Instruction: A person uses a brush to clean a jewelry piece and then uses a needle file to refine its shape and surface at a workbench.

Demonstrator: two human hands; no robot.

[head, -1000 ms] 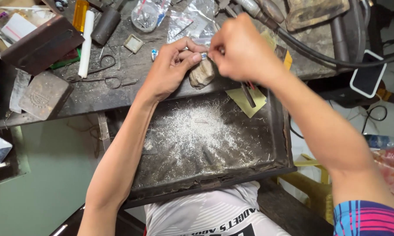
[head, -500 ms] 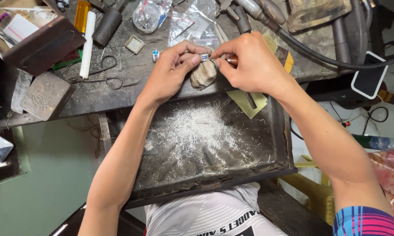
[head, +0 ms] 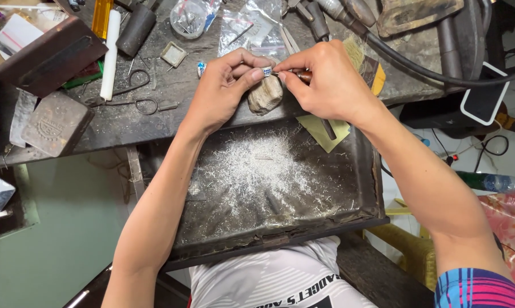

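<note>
My left hand pinches a small silver ring with a blue and white pattern against a worn wooden bench pin. My right hand grips a thin tool with a brown wooden handle, its tip touching the ring. Both hands meet at the front edge of the dark workbench. Below them an open metal drawer holds a spread of silvery filings.
A second small patterned ring lies on the bench left of my left hand. Scissors, a metal block, a white rod, plastic bags, a brown box, a flexible hose and a phone surround the work.
Both hands stay together at the bench pin; my right hand has shifted slightly, with the tool still at the ring. The view has drifted a little.
</note>
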